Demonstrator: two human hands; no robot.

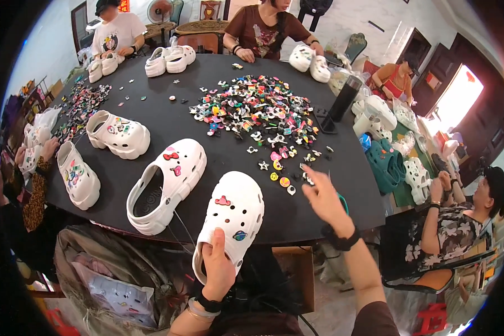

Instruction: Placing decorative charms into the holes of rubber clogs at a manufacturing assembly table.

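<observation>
Gripping the white clog by its heel at the table edge, the left hand tilts its holes up for easy access while the right hand, fingers spread loose, reaches toward the nearby pile of charms.

At the lower middle of the frame, the left hand wears a black wristband and a thin pale bangle. Right of centre, the right hand wears a black wrist strap; a dark maroon sleeve edge shows at the bottom right.
</observation>
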